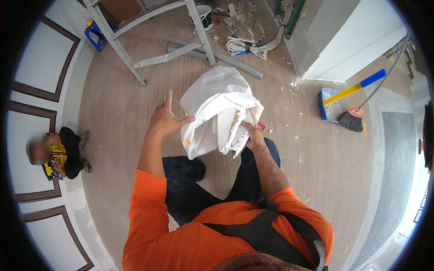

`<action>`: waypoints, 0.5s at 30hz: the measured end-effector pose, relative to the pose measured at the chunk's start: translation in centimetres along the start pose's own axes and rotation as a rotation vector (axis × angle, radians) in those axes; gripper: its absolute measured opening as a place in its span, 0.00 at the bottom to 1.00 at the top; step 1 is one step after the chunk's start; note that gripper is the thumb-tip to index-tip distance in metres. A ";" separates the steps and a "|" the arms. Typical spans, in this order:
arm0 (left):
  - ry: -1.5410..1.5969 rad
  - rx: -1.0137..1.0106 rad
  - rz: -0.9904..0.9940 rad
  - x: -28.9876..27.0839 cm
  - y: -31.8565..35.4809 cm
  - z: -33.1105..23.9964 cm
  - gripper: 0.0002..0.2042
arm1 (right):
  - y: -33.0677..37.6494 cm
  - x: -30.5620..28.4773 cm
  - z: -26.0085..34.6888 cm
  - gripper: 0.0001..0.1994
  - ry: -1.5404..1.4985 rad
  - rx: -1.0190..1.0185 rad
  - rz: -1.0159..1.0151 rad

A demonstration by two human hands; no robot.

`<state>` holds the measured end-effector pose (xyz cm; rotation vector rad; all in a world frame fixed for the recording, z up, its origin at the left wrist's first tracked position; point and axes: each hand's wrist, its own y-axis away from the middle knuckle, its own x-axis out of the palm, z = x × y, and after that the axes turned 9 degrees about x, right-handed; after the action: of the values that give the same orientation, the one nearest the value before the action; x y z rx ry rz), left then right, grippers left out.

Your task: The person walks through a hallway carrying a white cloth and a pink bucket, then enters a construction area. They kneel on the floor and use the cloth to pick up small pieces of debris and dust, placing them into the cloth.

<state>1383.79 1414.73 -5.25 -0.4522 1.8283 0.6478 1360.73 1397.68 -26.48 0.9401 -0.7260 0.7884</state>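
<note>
A white woven sack (214,86) stands in front of my knees with its mouth folded open toward me. Broken pieces of white board (229,128), with ragged, crumbling edges, stick out of the opening. On the sack's left side my left hand (166,118) is spread, its thumb against the rim and its fingers pointing up and away. My right hand (254,136) is closed on the right-hand board pieces at the mouth; its thumb lies on top and some fingers are hidden. A small red thing (261,127) shows beside that hand.
A metal stepladder (158,58) and metal bars (235,65) lie ahead. Beyond are a bucket (203,17), rubble (242,27) and coiled white cable (253,49). At right are a blue dustpan (332,105) and a broom (351,119). Another person (68,153) crouches by the left wall.
</note>
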 end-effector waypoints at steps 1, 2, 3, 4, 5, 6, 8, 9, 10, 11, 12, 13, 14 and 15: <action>-0.017 0.064 -0.086 0.4 -0.7 -0.7 0.65 | -0.2 0.1 -0.3 0.24 -0.001 0.010 0.022; 0.027 0.087 -0.021 1.5 -1.4 -1.1 0.65 | -0.4 0.3 -0.6 0.24 0.037 0.024 0.022; 0.072 0.109 0.042 3.6 -2.3 -1.0 0.66 | -0.7 0.6 -0.9 0.24 0.075 0.039 0.023; 0.122 0.139 0.107 5.7 -3.4 -0.7 0.66 | -0.9 0.6 -1.0 0.24 0.117 0.047 0.017; 0.168 0.090 0.168 7.3 -4.0 0.2 0.62 | -1.1 1.0 -1.1 0.25 0.128 0.058 0.014; 0.216 0.040 0.224 8.7 -4.4 1.1 0.58 | -1.2 1.4 -1.3 0.25 0.141 0.070 0.015; 0.328 -0.020 0.269 8.2 -4.9 0.9 0.51 | -1.7 2.4 -1.6 0.27 0.172 0.106 -0.016; 0.399 -0.035 0.257 7.7 -5.3 1.0 0.47 | -2.0 2.8 -1.7 0.27 0.216 0.117 0.007; 0.466 -0.050 0.251 6.8 -5.6 0.7 0.43 | -2.2 3.8 -1.7 0.28 0.254 0.128 0.026; 0.646 -0.168 0.085 5.9 -5.7 -0.1 0.38 | -2.3 4.4 -1.9 0.28 0.287 0.137 0.040; 0.821 -0.288 -0.086 5.1 -5.8 -1.0 0.33 | -4.1 4.0 -2.5 0.30 0.392 0.115 0.003; 0.996 -0.412 -0.251 5.2 -6.1 -1.6 0.30 | -5.8 2.3 -2.9 0.28 0.472 0.104 -0.019; 1.318 -0.319 -0.188 4.2 -6.7 0.8 0.30 | -7.3 0.6 -3.3 0.27 0.416 0.184 -0.082; 1.462 -0.259 -0.212 4.0 -6.9 2.4 0.30 | -8.1 -0.9 -3.8 0.26 0.361 0.271 -0.143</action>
<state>1388.29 1410.84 -11.09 -1.5529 2.9584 0.3769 1367.78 1397.85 -32.07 1.0436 -0.2380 0.9134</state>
